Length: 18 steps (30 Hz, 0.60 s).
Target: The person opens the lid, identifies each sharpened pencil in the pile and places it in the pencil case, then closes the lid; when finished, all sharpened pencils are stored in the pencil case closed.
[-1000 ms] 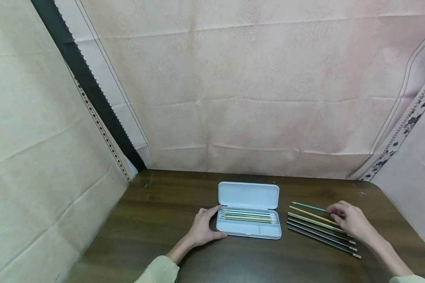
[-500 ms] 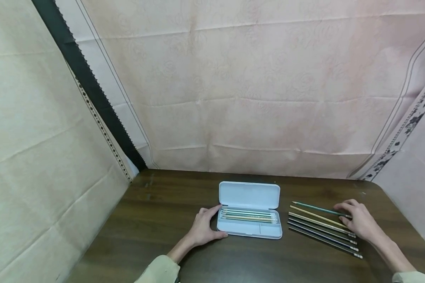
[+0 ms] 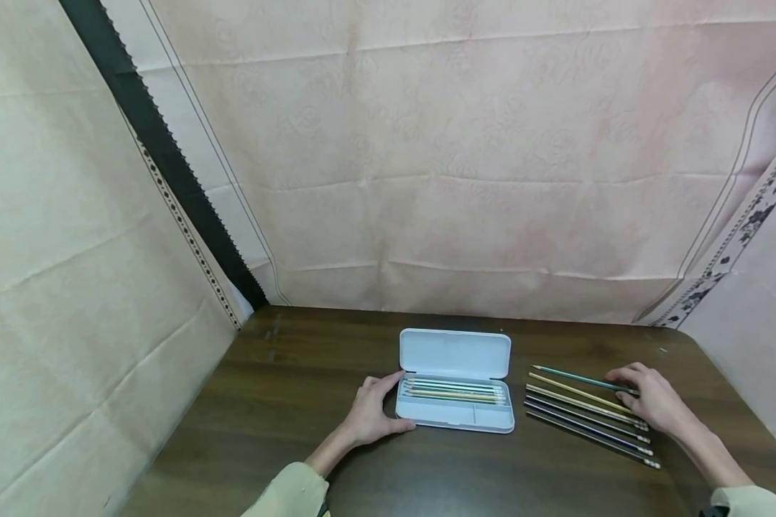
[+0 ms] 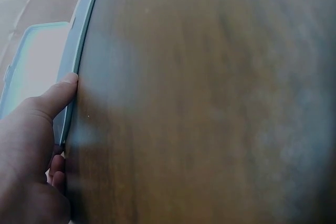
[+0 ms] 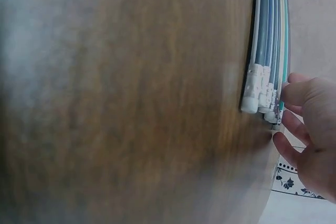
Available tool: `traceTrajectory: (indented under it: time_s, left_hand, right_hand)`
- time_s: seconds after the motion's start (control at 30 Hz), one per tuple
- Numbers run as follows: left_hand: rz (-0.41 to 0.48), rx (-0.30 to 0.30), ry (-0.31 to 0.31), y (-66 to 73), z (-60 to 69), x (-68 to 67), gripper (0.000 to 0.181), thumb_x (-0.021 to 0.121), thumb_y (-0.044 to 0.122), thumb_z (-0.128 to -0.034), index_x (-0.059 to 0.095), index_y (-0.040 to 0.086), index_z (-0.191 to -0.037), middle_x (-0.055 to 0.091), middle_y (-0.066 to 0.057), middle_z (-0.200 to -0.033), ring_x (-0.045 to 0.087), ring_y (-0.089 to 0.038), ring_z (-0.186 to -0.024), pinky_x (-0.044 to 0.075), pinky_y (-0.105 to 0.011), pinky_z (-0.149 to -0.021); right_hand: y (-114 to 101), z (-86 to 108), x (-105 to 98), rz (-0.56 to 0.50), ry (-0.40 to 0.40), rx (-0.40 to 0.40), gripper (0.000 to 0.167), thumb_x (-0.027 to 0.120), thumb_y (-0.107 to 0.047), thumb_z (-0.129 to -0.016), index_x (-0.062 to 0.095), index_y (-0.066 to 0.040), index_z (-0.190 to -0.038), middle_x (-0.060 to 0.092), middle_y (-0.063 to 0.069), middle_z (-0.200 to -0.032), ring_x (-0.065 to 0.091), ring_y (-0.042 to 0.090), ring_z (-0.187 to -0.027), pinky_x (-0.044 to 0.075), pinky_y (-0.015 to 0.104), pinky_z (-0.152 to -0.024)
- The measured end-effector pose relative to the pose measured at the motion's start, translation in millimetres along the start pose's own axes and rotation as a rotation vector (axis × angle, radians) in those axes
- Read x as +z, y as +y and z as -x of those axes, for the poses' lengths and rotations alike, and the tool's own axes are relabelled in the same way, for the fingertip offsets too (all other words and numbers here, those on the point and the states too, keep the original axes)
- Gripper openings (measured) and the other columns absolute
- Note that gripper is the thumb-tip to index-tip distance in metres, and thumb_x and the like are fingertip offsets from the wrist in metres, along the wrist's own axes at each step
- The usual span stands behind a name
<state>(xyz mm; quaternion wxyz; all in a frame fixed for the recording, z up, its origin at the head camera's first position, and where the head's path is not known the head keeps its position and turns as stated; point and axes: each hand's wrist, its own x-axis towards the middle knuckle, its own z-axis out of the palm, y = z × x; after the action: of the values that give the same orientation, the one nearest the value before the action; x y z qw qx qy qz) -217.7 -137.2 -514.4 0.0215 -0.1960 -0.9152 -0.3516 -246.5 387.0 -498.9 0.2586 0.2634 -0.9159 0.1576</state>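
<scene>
A pale blue pencil case (image 3: 455,416) stands with its lid (image 3: 455,353) up and several pencils (image 3: 453,390) lying in its rear compartment. My left hand (image 3: 370,415) grips the case's left end, thumb at the front edge and fingers at the back. In the left wrist view the thumb (image 4: 60,95) presses the case's side. To the right, my right hand (image 3: 653,402) pinches a teal pencil (image 3: 575,376) near its rear end, the tip pointing left. Beside it lie a yellow pencil (image 3: 575,390) and several silvery and dark pencils (image 3: 588,434), their white erasers (image 5: 250,103) toward the right.
Everything rests on a dark brown wooden table (image 3: 388,474). Behind it hangs a pale pinkish cloth (image 3: 465,179), with more cloth (image 3: 103,251) at the left side. A floral-bordered cloth (image 3: 750,222) hangs at the right.
My right hand has slid rightward along the teal pencil to its rear end, while the pencil stays in about the same place. My left hand and the case have not moved.
</scene>
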Motion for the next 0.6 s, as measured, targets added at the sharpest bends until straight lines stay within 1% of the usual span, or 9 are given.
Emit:
traceTrajectory:
  time_s: [0.13,0.23,0.43,0.6]
  left_hand:
    - [-0.001,0.006,-0.001,0.5,0.6,0.2,0.091,0.085,0.048,-0.0765,0.046,0.013,-0.15,0.053,-0.005,-0.143,0.042,-0.022,-0.11,0.039,-0.043,-0.088]
    - [0.004,-0.002,-0.005,1.6,0.7,-0.3,0.09,0.085,0.048,-0.0766,0.046,0.013,-0.151,0.053,-0.004,-0.143,0.041,-0.021,-0.11,0.038,-0.042,-0.088]
    - [0.006,-0.005,-0.009,1.7,0.0,-1.4,0.091,0.085,0.047,-0.0766,0.045,0.014,-0.151,0.052,-0.004,-0.143,0.041,-0.021,-0.11,0.038,-0.042,-0.088]
    - [0.005,-0.001,-0.008,1.6,0.2,-2.3,0.091,0.086,0.046,-0.0766,0.046,0.013,-0.151,0.053,-0.004,-0.142,0.042,-0.021,-0.11,0.039,-0.043,-0.088]
  right_hand:
    - [-0.2,-1.7,1.0,-0.004,-0.009,-0.007,0.04,0.083,0.013,-0.059,0.072,-0.008,-0.092,0.062,0.007,-0.089,0.059,0.034,-0.079,0.045,0.05,-0.067]
    - [-1.1,-3.9,0.7,-0.009,-0.023,-0.013,0.04,0.081,0.015,-0.06,0.071,-0.008,-0.091,0.061,0.005,-0.087,0.058,0.031,-0.077,0.044,0.048,-0.067]
    - [1.0,-8.2,2.3,-0.034,-0.029,-0.042,0.04,0.077,0.018,-0.06,0.071,-0.009,-0.089,0.057,-0.003,-0.081,0.054,0.016,-0.069,0.044,0.036,-0.059]
    - [-3.5,-9.8,3.8,-0.041,-0.034,-0.031,0.036,0.074,0.02,-0.063,0.071,-0.009,-0.085,0.054,-0.007,-0.077,0.048,0.007,-0.066,0.041,0.032,-0.054]
